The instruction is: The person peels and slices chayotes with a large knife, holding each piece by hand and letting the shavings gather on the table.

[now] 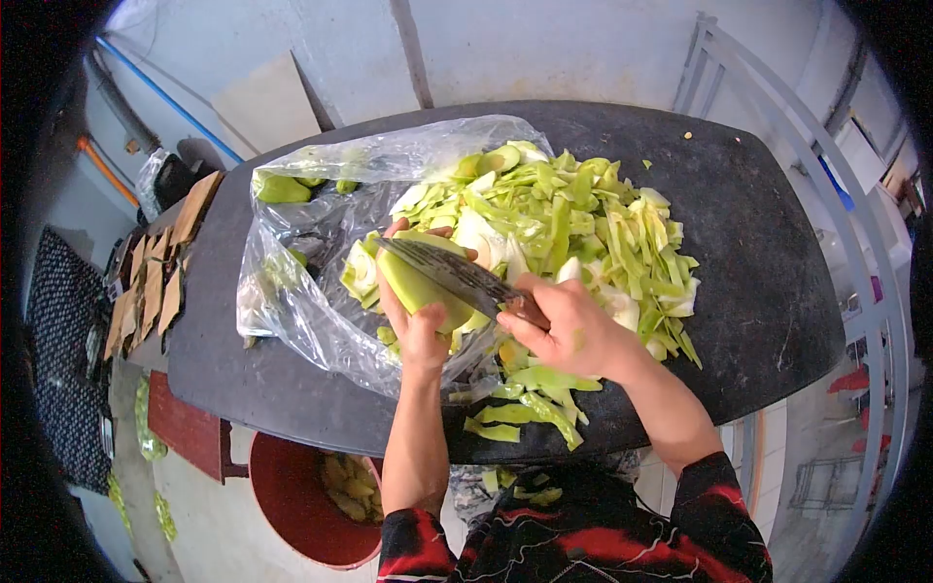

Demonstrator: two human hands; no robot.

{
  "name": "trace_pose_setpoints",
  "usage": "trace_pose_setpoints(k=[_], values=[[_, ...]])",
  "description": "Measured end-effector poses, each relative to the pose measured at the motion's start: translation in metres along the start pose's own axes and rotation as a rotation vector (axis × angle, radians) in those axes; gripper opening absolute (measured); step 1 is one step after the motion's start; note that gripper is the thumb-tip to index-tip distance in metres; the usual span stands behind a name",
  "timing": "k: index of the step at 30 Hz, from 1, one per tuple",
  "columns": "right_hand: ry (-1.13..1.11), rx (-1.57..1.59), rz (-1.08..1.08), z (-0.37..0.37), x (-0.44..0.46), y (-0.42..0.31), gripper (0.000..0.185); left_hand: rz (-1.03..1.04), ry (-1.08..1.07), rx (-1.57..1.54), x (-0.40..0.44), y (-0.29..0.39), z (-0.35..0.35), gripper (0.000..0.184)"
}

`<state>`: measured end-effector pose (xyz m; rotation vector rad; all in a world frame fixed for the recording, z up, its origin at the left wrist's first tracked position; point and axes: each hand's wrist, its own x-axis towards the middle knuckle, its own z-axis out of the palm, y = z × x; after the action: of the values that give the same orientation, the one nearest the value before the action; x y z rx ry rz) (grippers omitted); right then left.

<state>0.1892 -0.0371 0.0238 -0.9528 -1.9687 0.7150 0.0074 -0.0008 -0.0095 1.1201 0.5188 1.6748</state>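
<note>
My left hand (424, 335) is wrapped around a peeled, pale green fruit that looks like a green mango (410, 288), held above the table. In my right hand (575, 328) is a large knife (455, 274) with a dark, stained blade, gripped by its handle. The blade lies across the top of the mango, its tip pointing up and left. I cannot tell how deep the edge is in the flesh. Behind and right of my hands spreads a heap of cut green slices (607, 223). Long peel-like strips (544, 413) lie near the front edge.
A clear plastic bag (321, 335) lies open on the dark table (748, 321), with whole green fruits (282, 188) inside. Below the front edge stands a red bucket (282, 505) holding yellowish pieces. A grey metal rail (777, 126) runs along the right; cardboard pieces (146, 282) are at the left.
</note>
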Motion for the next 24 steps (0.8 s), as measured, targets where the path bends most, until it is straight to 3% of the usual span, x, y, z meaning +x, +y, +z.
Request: trace_pose_setpoints(k=[4, 6, 10, 14, 19, 24], values=[[-0.053, -0.012, 0.097, -0.014, 0.003, 0.006, 0.018, 0.0, 0.076, 0.032, 0.006, -0.016, -0.016, 0.082], [-0.073, 0.252, 0.3, -0.015, 0.001, 0.016, 0.02, -0.199, 0.217, -0.144, 0.006, -0.016, -0.016, 0.078], [-0.068, 0.611, 0.382, -0.017, -0.007, 0.018, 0.03, -0.348, 0.292, -0.372, 0.011, -0.022, -0.033, 0.066], [-0.095, 0.674, 0.42, -0.026, -0.011, 0.021, 0.034, -0.284, 0.13, -0.332, 0.013, -0.015, -0.023, 0.07], [-0.011, 0.627, 0.423, -0.022, -0.013, 0.023, 0.033, -0.31, 0.109, -0.238, 0.012, -0.01, -0.017, 0.075], [0.19, 0.231, 0.345, -0.017, -0.012, 0.034, 0.024, -0.378, 0.051, -0.229, 0.011, -0.003, -0.013, 0.08]])
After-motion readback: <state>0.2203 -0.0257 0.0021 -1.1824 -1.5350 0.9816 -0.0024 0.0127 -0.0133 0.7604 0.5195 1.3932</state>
